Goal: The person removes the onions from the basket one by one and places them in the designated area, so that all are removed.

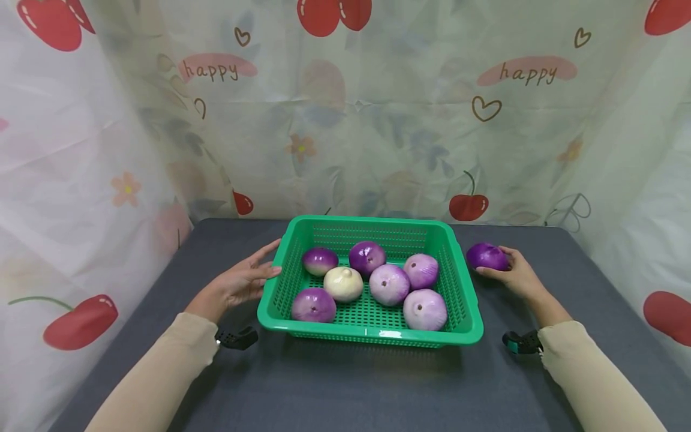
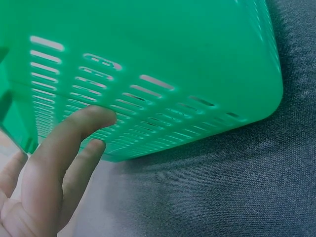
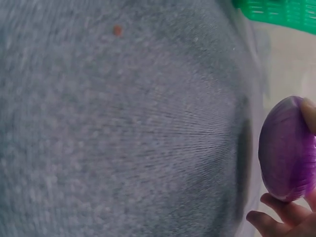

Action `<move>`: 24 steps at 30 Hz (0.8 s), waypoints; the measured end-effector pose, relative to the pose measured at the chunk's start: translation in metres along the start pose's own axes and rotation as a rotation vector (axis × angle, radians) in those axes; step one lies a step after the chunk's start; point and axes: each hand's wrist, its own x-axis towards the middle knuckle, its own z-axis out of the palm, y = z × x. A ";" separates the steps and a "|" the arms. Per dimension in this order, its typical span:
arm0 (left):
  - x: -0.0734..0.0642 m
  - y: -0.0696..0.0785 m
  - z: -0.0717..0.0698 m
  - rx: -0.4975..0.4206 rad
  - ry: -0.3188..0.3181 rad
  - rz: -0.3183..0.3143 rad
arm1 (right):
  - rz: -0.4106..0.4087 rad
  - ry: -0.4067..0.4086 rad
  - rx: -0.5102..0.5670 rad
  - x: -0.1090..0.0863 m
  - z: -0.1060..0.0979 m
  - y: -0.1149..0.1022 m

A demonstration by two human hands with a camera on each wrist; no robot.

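A green plastic basket [image 1: 372, 341] with slotted walls stands mid-table and holds several purple onions [image 1: 390, 284] and one pale, peeled-looking onion [image 1: 343, 284]. My left hand [image 1: 237, 285] is at the basket's left side, thumb over the rim. In the left wrist view, bent fingers [image 2: 94, 118] lie by the slotted outer wall, under the rim. To the right of the basket, my right hand [image 1: 520, 273] grips a dark purple onion [image 1: 487, 257] between thumb and fingers. The right wrist view shows this onion [image 3: 286, 150] at its right edge; most of that hand is cut off.
A dark grey cloth covers the table [image 1: 367, 390]. Behind and at both sides hangs a pale printed curtain [image 1: 367, 132]. Each wrist wears a black strap device [image 1: 237, 339]. A small orange speck [image 3: 117, 30] lies on the cloth.
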 end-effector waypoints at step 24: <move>0.000 -0.001 0.001 0.011 0.000 0.006 | -0.004 -0.032 -0.002 0.004 0.008 0.004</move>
